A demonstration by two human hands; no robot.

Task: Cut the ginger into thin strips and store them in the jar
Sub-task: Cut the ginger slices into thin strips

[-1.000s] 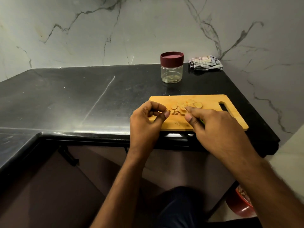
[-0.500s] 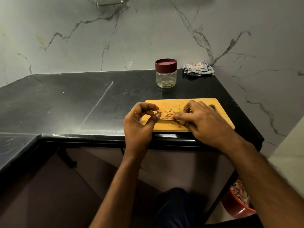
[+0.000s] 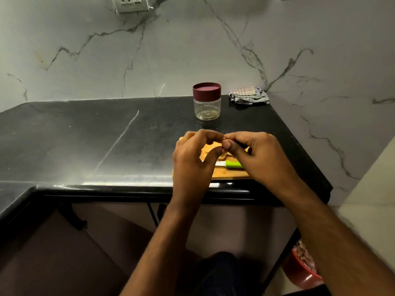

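My left hand and my right hand are raised over the wooden cutting board. Their curled fingertips meet and pinch a small piece of ginger, which the fingers almost hide. A few pale ginger slices show on the board under the hands; the rest are covered. A knife with a green handle lies flat on the board, with neither hand on it. The clear jar with its maroon lid on stands behind the board on the black counter.
A folded checked cloth lies in the back right corner against the marble wall. The counter's front edge runs just below the board. A red bin sits on the floor at lower right. A wall socket is at the top.
My right hand has let go of the knife, which now lies on the board. Both hands have lifted off the board and brought their fingertips together. The camera has tilted up.
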